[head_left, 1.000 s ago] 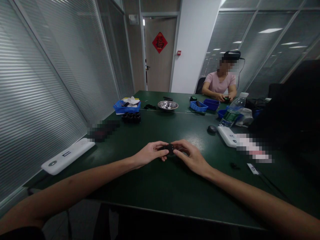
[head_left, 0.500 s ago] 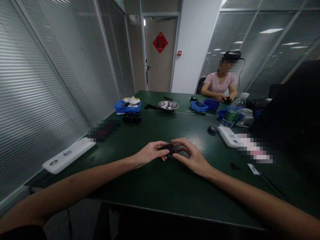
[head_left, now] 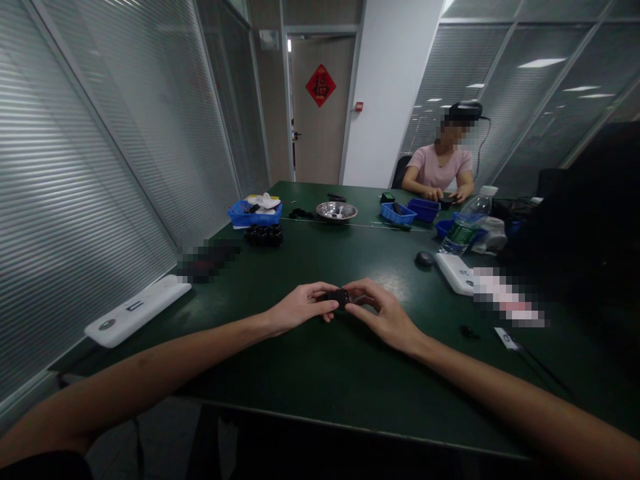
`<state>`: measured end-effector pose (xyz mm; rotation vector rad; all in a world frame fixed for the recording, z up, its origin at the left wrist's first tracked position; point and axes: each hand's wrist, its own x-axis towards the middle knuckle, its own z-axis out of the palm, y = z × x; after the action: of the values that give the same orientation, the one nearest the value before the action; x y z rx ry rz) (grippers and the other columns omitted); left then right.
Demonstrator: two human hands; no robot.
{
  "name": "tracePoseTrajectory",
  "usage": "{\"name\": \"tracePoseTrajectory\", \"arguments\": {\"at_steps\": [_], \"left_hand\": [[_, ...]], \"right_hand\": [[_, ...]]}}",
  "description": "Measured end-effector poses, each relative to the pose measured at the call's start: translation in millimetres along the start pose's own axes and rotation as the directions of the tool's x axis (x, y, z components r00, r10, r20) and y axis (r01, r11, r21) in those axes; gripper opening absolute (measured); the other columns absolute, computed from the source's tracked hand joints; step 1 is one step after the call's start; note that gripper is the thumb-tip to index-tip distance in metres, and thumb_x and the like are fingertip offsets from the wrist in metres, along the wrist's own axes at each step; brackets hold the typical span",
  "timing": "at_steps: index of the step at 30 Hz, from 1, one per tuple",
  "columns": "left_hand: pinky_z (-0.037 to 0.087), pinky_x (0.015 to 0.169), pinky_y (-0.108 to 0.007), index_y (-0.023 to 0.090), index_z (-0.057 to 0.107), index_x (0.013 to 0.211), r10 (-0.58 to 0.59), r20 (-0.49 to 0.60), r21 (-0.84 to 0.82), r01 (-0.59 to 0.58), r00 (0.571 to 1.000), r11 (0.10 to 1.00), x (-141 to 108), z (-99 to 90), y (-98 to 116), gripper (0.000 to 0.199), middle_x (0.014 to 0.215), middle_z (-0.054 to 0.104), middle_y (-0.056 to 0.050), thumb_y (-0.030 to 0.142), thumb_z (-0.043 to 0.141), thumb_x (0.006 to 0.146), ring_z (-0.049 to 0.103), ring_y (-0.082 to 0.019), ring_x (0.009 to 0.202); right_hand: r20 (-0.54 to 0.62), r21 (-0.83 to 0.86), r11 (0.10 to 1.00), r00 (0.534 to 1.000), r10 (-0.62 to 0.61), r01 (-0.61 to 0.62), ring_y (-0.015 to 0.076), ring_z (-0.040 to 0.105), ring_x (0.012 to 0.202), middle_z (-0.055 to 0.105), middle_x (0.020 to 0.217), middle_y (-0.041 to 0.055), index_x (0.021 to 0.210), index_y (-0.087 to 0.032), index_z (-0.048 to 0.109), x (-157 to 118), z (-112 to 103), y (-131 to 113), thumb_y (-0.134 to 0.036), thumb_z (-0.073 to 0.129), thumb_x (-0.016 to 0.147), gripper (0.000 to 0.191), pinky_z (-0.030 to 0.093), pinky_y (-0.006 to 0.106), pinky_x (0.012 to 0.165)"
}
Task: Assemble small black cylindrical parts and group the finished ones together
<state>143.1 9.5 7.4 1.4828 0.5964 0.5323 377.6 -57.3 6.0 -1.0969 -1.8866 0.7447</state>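
Note:
A small black rounded part (head_left: 341, 298), its exact kind too small to make out, is held over the green table (head_left: 300, 367). My left hand (head_left: 303, 305) is closed on its left side, thumb in front and fingers behind. From the right, my right hand (head_left: 383, 312) pinches the part's other end between thumb and fingertips. My fingers cover much of the part. To the right of my right hand lies a small black piece (head_left: 468, 331).
Several black round pieces (head_left: 263, 235) stand by a blue basket (head_left: 255, 215) at left. Farther back are a metal bowl (head_left: 337, 212) and blue trays (head_left: 399, 213). White power banks (head_left: 137, 310) lie at both sides, a bottle (head_left: 467, 220) at right. A co-worker (head_left: 440, 167) sits across.
My right fingers have closed in on the right end of the black part, which appears slightly turned. My left hand has barely moved. The co-worker's hands have shifted a little.

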Motion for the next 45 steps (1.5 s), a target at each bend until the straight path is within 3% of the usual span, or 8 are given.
{"name": "tracePoseTrajectory", "arguments": {"at_steps": [4,8,13,17,22,27,41,45], "left_hand": [[0.053,0.084,-0.035,0.011,0.062,0.13,0.01,-0.003,0.001,-0.01,1.0,1.0,0.7,-0.6,-1.2,0.051,0.106,0.067,-0.009,0.038,0.076,0.089,0.064,-0.015,0.083],[0.053,0.084,-0.035,0.012,0.062,0.13,0.013,-0.02,0.007,-0.013,1.0,1.0,2.0,-1.9,-5.1,0.051,0.106,0.067,-0.009,0.039,0.076,0.088,0.064,-0.015,0.083],[0.053,0.084,-0.034,0.013,0.063,0.129,0.026,-0.004,-0.007,-0.026,1.0,1.0,2.6,-2.7,-7.6,0.051,0.107,0.068,-0.009,0.039,0.076,0.088,0.064,-0.015,0.083],[0.053,0.083,-0.034,0.012,0.063,0.129,0.021,-0.008,-0.003,-0.021,1.0,1.0,2.3,-2.7,-6.4,0.05,0.105,0.067,-0.009,0.038,0.076,0.089,0.065,-0.015,0.083],[0.053,0.084,-0.034,0.012,0.062,0.13,0.021,0.001,-0.018,-0.021,1.0,1.0,2.6,-3.1,-7.2,0.051,0.109,0.067,-0.009,0.038,0.076,0.089,0.064,-0.015,0.084],[0.053,0.083,-0.034,0.011,0.062,0.131,0.023,0.001,-0.002,-0.023,1.0,1.0,1.9,-3.0,-6.6,0.051,0.108,0.067,-0.009,0.038,0.076,0.089,0.064,-0.015,0.083],[0.053,0.084,-0.035,0.012,0.063,0.13,0.02,0.001,0.01,-0.02,1.0,1.0,2.0,-3.6,-6.2,0.05,0.105,0.068,-0.008,0.038,0.076,0.089,0.064,-0.015,0.083],[0.053,0.084,-0.035,0.011,0.062,0.13,0.011,-0.008,0.016,-0.011,1.0,1.0,0.9,-2.1,-3.3,0.05,0.104,0.067,-0.008,0.037,0.075,0.089,0.064,-0.015,0.083]], "right_hand": [[-0.02,0.014,0.998,0.998,-0.054,0.054,0.0245,0.063,0.117,0.06,0.131,0.0081,0.133,-0.029,0.06,-0.8,0.2,0.9,-0.036,0.069,0.096,0.038,0.059,0.045,0.096],[-0.038,-0.074,0.997,0.999,0.023,-0.026,0.0237,0.066,0.106,0.066,0.119,0.0078,0.128,-0.026,0.064,-0.8,-1.1,2.1,-0.038,0.058,0.102,0.028,0.059,0.047,0.092],[-0.024,0.021,0.997,0.997,-0.078,0.078,0.025,0.063,0.116,0.062,0.128,0.008,0.13,-0.028,0.062,0.1,-0.2,1.9,-0.034,0.067,0.097,0.034,0.059,0.045,0.097],[-0.045,-0.026,0.999,0.999,0.025,-0.026,0.0247,0.067,0.108,0.066,0.122,0.0087,0.129,-0.026,0.063,0.4,-0.2,1.8,-0.039,0.063,0.1,0.032,0.06,0.047,0.093],[-0.003,0.037,0.998,0.999,-0.054,0.054,0.0253,0.064,0.116,0.064,0.127,0.0079,0.128,-0.027,0.064,0.2,-0.9,1.6,-0.034,0.067,0.097,0.032,0.058,0.046,0.098],[-0.03,-0.022,0.999,0.999,0.034,-0.035,0.0242,0.066,0.107,0.066,0.122,0.0084,0.129,-0.026,0.063,0.4,-0.5,1.4,-0.038,0.063,0.1,0.031,0.059,0.047,0.093],[-0.017,0.038,0.998,0.998,-0.053,0.053,0.0245,0.064,0.115,0.063,0.127,0.0076,0.129,-0.028,0.062,-0.2,0.8,5.8,-0.035,0.069,0.095,0.035,0.059,0.044,0.095],[-0.032,-0.029,0.999,0.999,0.04,-0.041,0.0238,0.067,0.108,0.066,0.122,0.0076,0.13,-0.027,0.063,-0.6,-0.2,4.1,-0.038,0.061,0.101,0.031,0.059,0.046,0.093]]}}
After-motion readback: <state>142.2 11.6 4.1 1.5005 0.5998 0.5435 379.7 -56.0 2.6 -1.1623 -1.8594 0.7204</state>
